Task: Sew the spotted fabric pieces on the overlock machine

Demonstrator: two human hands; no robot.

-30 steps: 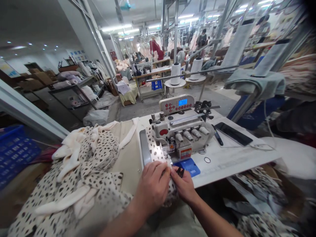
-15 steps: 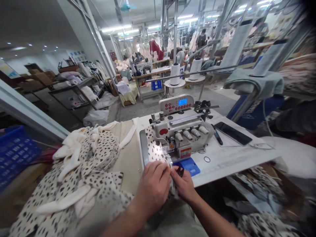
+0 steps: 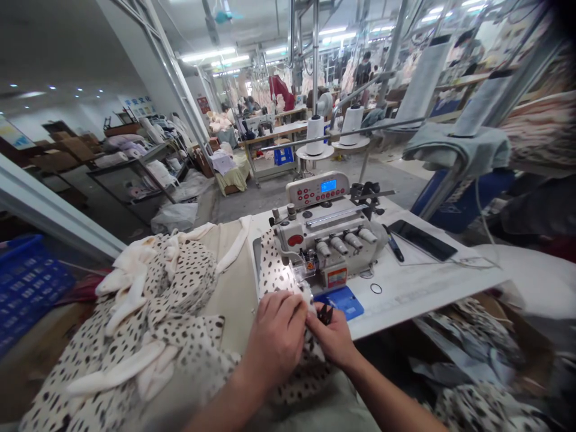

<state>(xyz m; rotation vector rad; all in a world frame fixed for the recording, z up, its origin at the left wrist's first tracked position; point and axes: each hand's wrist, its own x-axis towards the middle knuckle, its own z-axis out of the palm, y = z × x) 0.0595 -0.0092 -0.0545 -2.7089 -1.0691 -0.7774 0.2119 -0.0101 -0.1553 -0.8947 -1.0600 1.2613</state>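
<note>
White fabric with black spots [image 3: 274, 269] lies under the lit needle area of a sewing machine [image 3: 330, 237] and hangs down past the table's front edge. My left hand [image 3: 278, 327] pinches the fabric's edge just in front of the machine. Close beside it, my right hand [image 3: 330, 336] grips the same edge between thumb and fingers, with small dark snips [image 3: 324, 313] also held in it. The fingertips of both hands nearly touch. More spotted fabric with cream strips [image 3: 180, 282] is heaped on the left of the table.
A phone [image 3: 423, 240], a dark-handled tool [image 3: 393, 245] and a black ring [image 3: 376, 288] lie right of the machine. Thread cones [image 3: 315, 137] stand behind it. A blue basket [image 3: 31, 288] is at far left. Boxed fabric [image 3: 486, 336] lies below right.
Both hands have shifted slightly left with the fabric edge. More spotted fabric now shows below and between them. The whole view has moved a little.
</note>
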